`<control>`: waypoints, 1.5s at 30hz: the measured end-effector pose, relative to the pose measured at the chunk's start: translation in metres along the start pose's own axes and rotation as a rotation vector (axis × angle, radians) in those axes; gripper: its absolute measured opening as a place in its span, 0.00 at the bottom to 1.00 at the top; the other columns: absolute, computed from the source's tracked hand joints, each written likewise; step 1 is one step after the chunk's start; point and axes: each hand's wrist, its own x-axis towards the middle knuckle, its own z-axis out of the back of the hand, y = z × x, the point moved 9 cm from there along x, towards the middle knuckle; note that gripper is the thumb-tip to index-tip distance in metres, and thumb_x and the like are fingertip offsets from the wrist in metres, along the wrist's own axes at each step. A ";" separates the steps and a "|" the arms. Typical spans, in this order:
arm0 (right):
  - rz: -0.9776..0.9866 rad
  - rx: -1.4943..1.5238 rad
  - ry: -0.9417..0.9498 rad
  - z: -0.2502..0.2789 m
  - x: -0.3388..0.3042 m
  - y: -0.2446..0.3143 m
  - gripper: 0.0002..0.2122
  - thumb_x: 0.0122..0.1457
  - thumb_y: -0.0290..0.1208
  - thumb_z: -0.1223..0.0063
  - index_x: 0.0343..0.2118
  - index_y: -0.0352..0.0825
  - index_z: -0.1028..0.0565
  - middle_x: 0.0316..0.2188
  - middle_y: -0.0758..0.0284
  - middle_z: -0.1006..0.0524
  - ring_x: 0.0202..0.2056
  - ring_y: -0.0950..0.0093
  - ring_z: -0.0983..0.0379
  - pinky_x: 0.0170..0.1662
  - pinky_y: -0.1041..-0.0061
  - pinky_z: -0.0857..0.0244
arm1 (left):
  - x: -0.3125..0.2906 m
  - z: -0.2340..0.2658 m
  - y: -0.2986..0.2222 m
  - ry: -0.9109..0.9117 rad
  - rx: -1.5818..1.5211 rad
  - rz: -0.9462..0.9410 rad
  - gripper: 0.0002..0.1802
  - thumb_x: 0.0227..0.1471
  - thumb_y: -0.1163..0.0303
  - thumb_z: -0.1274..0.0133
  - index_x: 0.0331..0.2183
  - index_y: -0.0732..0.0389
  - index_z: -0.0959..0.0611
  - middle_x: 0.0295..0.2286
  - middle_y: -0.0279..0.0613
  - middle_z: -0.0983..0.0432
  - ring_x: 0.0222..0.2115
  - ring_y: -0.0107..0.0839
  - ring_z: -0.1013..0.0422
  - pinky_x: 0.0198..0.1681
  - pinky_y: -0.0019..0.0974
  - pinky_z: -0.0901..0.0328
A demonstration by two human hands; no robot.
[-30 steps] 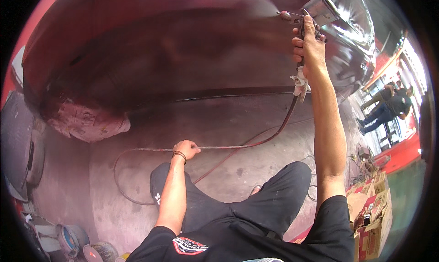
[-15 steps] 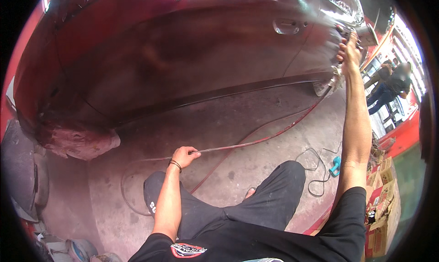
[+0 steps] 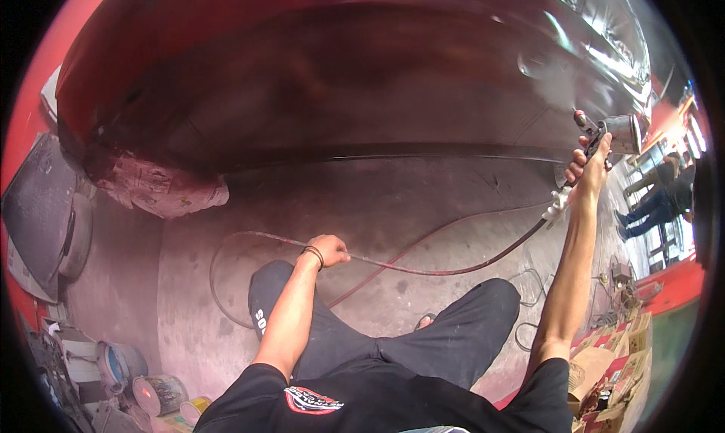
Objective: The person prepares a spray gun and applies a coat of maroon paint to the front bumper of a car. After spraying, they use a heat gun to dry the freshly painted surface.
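Note:
My right hand [image 3: 593, 163] is closed round a spray gun [image 3: 595, 134] at the right end of a dark red car's side [image 3: 340, 85]. The gun carries a grey metal cup [image 3: 624, 134], and its nozzle end is up against the car body in the picture; the gap between them is hard to judge. Below the grip, pale wrapping [image 3: 557, 205] surrounds the joint with an air hose [image 3: 453, 271]. That hose sags across to my left hand [image 3: 328, 250], which is closed on it above my left knee, then loops back on the floor.
Masking paper [image 3: 162, 187] covers the wheel at left. Dark panels [image 3: 41, 206] lean by the wall, with paint cans [image 3: 158, 395] nearer me. Flattened cardboard boxes [image 3: 623, 357] and a cable [image 3: 532, 282] lie at right. A person [image 3: 664, 199] stands beyond.
My right hand has come lower and nearer with the spray gun, whose cup now shows fully. The hose hangs in a deeper curve. My left hand keeps its hold, and the view has shifted.

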 end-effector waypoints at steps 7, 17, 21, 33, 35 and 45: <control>0.008 0.046 0.161 -0.125 -0.099 0.000 0.29 0.63 0.67 0.50 0.36 0.37 0.24 0.15 0.80 0.37 0.12 0.89 0.48 0.14 0.83 0.55 | -0.017 0.001 0.033 0.060 0.075 0.079 0.20 0.49 0.50 0.35 0.41 0.50 0.10 0.41 0.44 0.15 0.47 0.44 0.21 0.52 0.48 0.30; -0.073 0.038 0.531 -0.328 -0.233 -0.009 0.29 0.59 0.67 0.44 0.29 0.37 0.22 0.15 0.77 0.31 0.13 0.88 0.43 0.16 0.85 0.54 | -0.046 0.014 0.051 0.016 0.077 0.111 0.18 0.51 0.51 0.36 0.40 0.48 0.09 0.43 0.40 0.15 0.48 0.42 0.21 0.52 0.47 0.30; 0.029 0.057 0.697 -0.399 -0.302 0.005 0.28 0.63 0.61 0.45 0.28 0.34 0.19 0.19 0.75 0.27 0.23 0.83 0.33 0.27 0.78 0.39 | -0.049 0.014 0.065 0.030 0.004 0.117 0.18 0.51 0.50 0.36 0.41 0.47 0.09 0.43 0.42 0.15 0.48 0.43 0.22 0.53 0.47 0.30; 0.213 0.096 0.968 -0.421 -0.394 -0.006 0.24 0.65 0.54 0.44 0.34 0.30 0.20 0.25 0.55 0.20 0.30 0.63 0.22 0.37 0.65 0.31 | -0.028 -0.003 0.097 -0.071 0.008 0.033 0.18 0.51 0.51 0.37 0.41 0.49 0.09 0.40 0.44 0.15 0.45 0.43 0.21 0.53 0.47 0.30; 0.195 0.301 0.925 -0.402 -0.375 -0.008 0.22 0.67 0.51 0.45 0.42 0.33 0.17 0.31 0.60 0.16 0.34 0.72 0.21 0.42 0.70 0.30 | -0.046 0.008 0.083 -0.023 0.016 0.152 0.17 0.52 0.51 0.37 0.40 0.47 0.09 0.40 0.43 0.15 0.45 0.42 0.21 0.53 0.47 0.31; -0.145 0.067 0.483 -0.258 -0.197 -0.046 0.27 0.62 0.63 0.44 0.27 0.38 0.21 0.17 0.76 0.28 0.18 0.86 0.34 0.21 0.82 0.43 | -0.028 0.003 0.064 -0.048 0.068 0.204 0.17 0.49 0.49 0.36 0.39 0.45 0.09 0.40 0.39 0.14 0.46 0.40 0.21 0.52 0.45 0.30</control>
